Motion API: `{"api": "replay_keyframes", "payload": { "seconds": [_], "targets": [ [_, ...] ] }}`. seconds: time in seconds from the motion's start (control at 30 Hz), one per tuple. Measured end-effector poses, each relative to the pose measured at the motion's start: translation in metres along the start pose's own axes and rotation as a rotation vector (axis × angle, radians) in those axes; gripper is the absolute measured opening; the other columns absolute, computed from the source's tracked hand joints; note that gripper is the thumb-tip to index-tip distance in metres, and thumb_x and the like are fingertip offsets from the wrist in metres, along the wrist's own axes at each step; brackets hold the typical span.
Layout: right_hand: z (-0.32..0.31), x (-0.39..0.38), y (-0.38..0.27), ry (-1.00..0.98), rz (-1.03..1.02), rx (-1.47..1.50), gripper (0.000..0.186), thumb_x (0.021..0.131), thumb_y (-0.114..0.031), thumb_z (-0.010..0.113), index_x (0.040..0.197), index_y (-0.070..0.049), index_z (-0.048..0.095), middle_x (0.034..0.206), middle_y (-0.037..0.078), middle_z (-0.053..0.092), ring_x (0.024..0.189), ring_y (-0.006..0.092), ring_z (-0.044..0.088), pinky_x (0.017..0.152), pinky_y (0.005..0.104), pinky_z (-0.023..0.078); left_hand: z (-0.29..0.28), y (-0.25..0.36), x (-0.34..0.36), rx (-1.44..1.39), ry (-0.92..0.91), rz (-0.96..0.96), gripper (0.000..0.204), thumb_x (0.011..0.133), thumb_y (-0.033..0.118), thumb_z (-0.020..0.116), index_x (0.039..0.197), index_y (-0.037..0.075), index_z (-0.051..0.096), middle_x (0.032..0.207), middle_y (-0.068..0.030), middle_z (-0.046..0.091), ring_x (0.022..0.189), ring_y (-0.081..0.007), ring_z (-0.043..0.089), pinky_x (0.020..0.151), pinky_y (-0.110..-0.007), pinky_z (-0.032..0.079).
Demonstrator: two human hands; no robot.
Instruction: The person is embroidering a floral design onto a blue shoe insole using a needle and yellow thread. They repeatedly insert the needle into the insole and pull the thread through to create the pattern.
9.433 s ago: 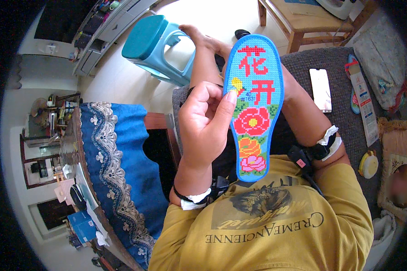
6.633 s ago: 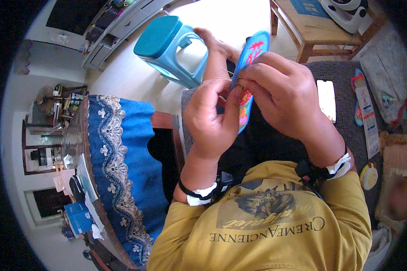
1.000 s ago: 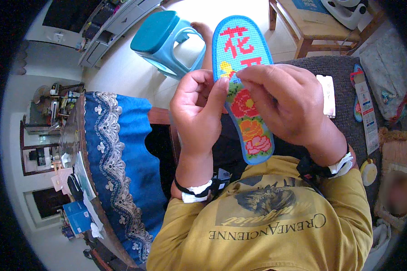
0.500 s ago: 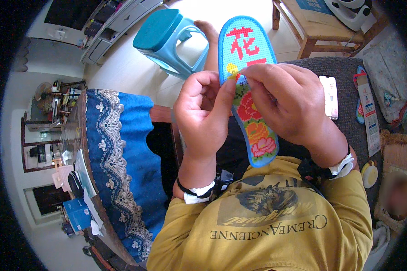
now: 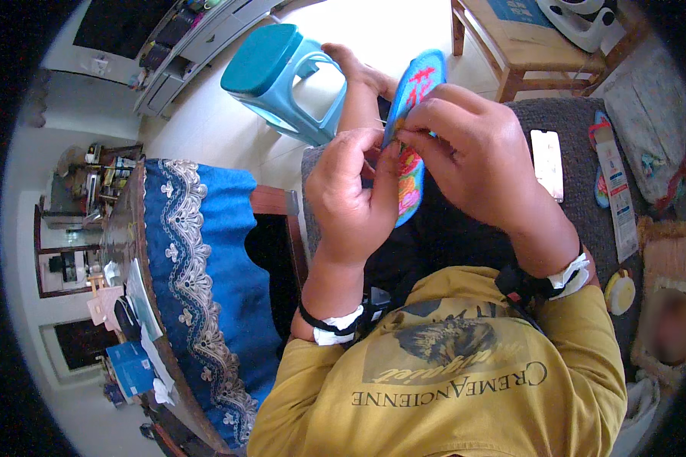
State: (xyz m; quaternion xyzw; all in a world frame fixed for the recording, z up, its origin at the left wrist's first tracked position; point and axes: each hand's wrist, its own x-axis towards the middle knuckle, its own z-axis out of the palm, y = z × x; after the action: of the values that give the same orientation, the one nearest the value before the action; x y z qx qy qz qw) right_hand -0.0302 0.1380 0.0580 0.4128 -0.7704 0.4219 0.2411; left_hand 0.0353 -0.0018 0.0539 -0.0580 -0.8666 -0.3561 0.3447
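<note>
An embroidered insole (image 5: 424,75) with a blue edge, red stitching at its top and flower patterns below is tilted nearly edge-on in front of me. My left hand (image 5: 349,199) grips its left edge at mid-length, thumb on the patterned face and fingers behind. My right hand (image 5: 476,156) is closed in a pinch against that face, close to the left thumb. What the right fingertips pinch is too small and hidden to make out. A thin pale sliver shows just beyond the insole's left edge.
A teal plastic stool (image 5: 270,68) stands ahead, beside a bare foot. At the right, the dark grey seat (image 5: 568,122) bears a white phone-shaped item (image 5: 546,164), a long package (image 5: 616,194) and a round yellow-and-white item (image 5: 620,292). A blue lace-trimmed cloth (image 5: 229,266) hangs at the left.
The insole has turned from face-on to nearly edge-on, and its top now leans to the right. Both hands keep their hold near its middle.
</note>
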Motion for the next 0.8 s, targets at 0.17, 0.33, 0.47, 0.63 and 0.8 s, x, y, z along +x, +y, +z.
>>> {"api": "replay_keyframes", "payload": {
  "seconds": [0.17,0.33,0.47,0.63,0.8],
  "targets": [
    [-0.014,0.001,0.013,0.245,0.536,0.666,0.013,0.084,-0.012,0.056,0.079,0.0,0.06,0.065,-0.002,0.054,0.057,0.005,0.049,0.052,0.0203,0.039,-0.003,-0.013,-0.007,-0.63,-0.064,-0.332,0.012,0.083,0.003,0.058,0.094,-0.001,0.055,0.085,-0.0041,0.059,0.075,-0.009,0.054,0.071,-0.021,0.043],
    [0.017,-0.016,0.032,-0.099,0.735,1.266,0.023,0.082,-0.02,0.058,0.094,-0.001,0.061,0.08,0.004,0.061,0.072,0.0116,0.058,0.066,0.0243,0.047,0.004,-0.012,-0.01,-0.887,-0.121,-0.38,0.015,0.083,0.001,0.056,0.098,-0.001,0.054,0.089,-0.0046,0.059,0.081,-0.009,0.054,0.076,-0.021,0.042],
    [0.026,-0.021,0.022,-0.032,0.785,1.592,0.035,0.082,-0.026,0.057,0.105,-0.001,0.056,0.096,0.008,0.06,0.082,0.0143,0.058,0.072,0.029,0.049,0.008,-0.014,-0.009,-0.873,-0.162,-0.473,0.013,0.083,0.002,0.056,0.096,-0.001,0.055,0.089,-0.0053,0.06,0.081,-0.01,0.055,0.077,-0.022,0.043],
    [0.028,-0.012,0.005,0.084,0.866,1.762,0.042,0.089,-0.031,0.045,0.118,-0.001,0.049,0.11,0.009,0.055,0.09,0.0158,0.057,0.077,0.0305,0.048,0.013,-0.019,-0.015,-0.92,-0.128,-0.538,0.011,0.086,0.006,0.056,0.094,-0.001,0.057,0.085,-0.0053,0.06,0.077,-0.0087,0.055,0.072,-0.022,0.044],
    [0.025,-0.008,0.028,0.144,0.646,2.13,0.028,0.09,-0.02,0.041,0.111,-0.002,0.048,0.117,0.01,0.049,0.078,0.0141,0.053,0.067,0.0258,0.046,0.008,-0.023,-0.018,-1.196,-0.002,-0.404,0.015,0.088,0.006,0.049,0.102,0.001,0.054,0.1,-0.0104,0.06,0.094,-0.0187,0.057,0.084,-0.032,0.045]
  ]
}}
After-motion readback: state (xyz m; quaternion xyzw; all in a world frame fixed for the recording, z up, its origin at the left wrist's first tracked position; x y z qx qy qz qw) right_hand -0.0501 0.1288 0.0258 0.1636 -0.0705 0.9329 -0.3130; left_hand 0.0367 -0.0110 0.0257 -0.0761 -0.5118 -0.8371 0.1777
